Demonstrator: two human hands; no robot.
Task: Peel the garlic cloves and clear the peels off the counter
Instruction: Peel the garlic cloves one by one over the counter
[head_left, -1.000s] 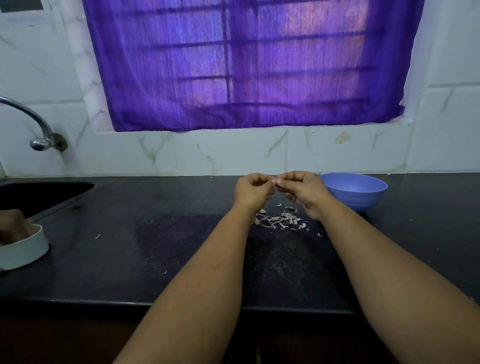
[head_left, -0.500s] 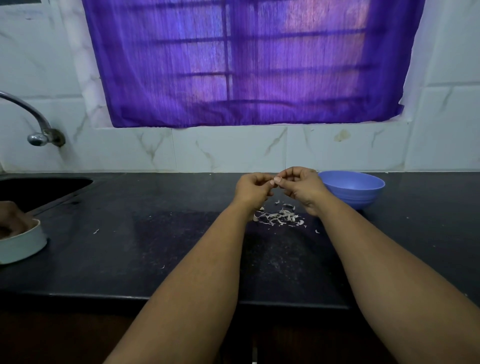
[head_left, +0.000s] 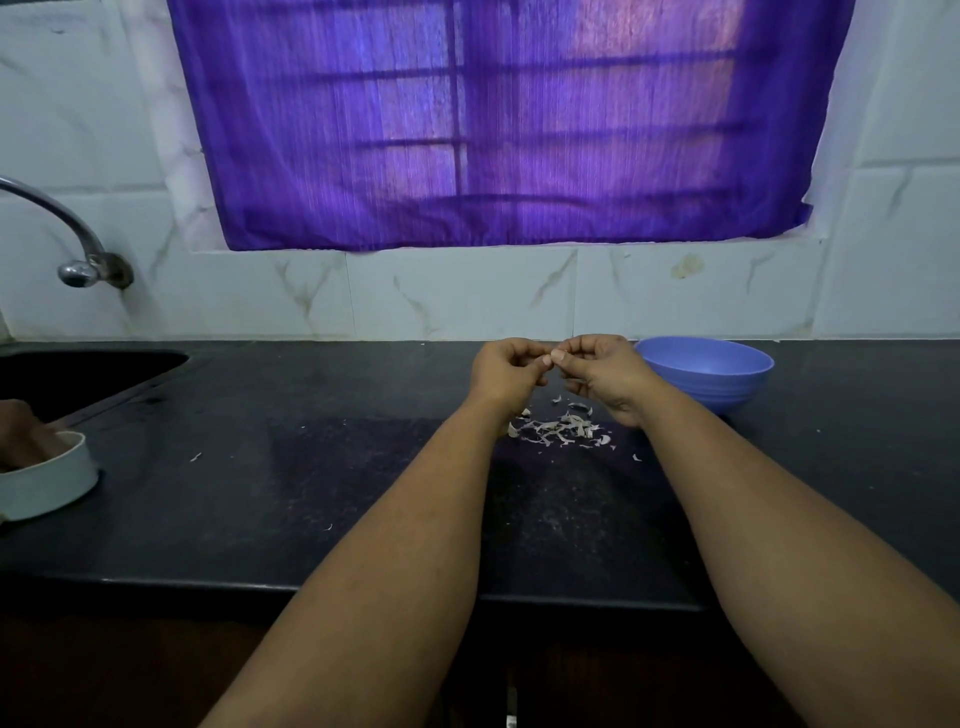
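Garlic clove, small and pale, is sitting right where the two hands are meeting at the centre of the frame, though it is almost wholly hidden between the fingertips, so its point of view is too small to judge in detail. Left hand (head_left: 506, 370) is hovering with fingers curled in, thumb and forefinger pinching at the clove. Right hand (head_left: 602, 370) is mirroring it, fingers curled and its thumb pressing against the same spot, so both hands are clamped together on the one little thing, held up off the black stone desk (head_left: 291, 467).

Below the hands, slightly right of centre, a loose heap of pale papery garlic peels (head_left: 561, 428) is lying on the desk, with a few stray flakes scattering out toward the lower right and one far off toward the left.

Just beside the right hand, at the right of centre, a round blue plastic bowl (head_left: 717, 382) is standing upright on the desk near the wall; what it is holding cannot be seen.

Over at the left edge, a pale round dish (head_left: 49, 486) is resting on the desk, beside the dark sink (head_left: 78, 374), with a curved metal tap (head_left: 78, 249) arching above. A purple curtain (head_left: 493, 124) is filling the upper frame.
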